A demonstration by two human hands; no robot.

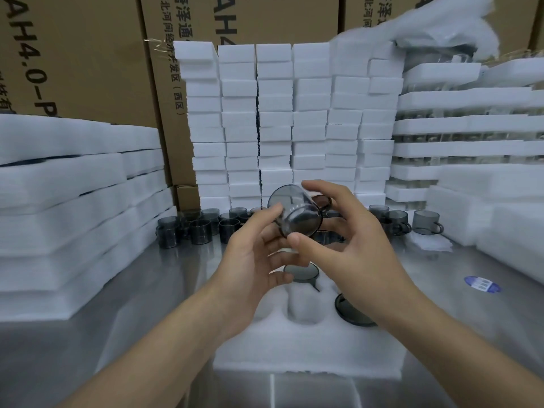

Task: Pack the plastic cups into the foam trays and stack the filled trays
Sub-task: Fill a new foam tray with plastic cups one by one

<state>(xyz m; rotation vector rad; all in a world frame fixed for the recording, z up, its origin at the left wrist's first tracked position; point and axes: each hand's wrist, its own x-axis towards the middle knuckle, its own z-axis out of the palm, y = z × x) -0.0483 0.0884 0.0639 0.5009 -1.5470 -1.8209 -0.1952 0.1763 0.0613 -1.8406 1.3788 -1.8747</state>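
Note:
A smoky grey plastic cup is held tilted in the air above a white foam tray. My right hand grips it with the thumb below and the fingers curled over its far side. My left hand touches the cup's left side with thumb and fingertips. The tray lies on the steel table in front of me. One cup sits in a tray pocket under my hands, another in the pocket to its right, partly hidden by my right wrist. One pocket between them stands open.
Several loose grey cups stand in a row at the back of the steel table. Foam blocks are piled behind them. Empty foam trays are stacked left, filled trays right. Cardboard boxes form the back wall.

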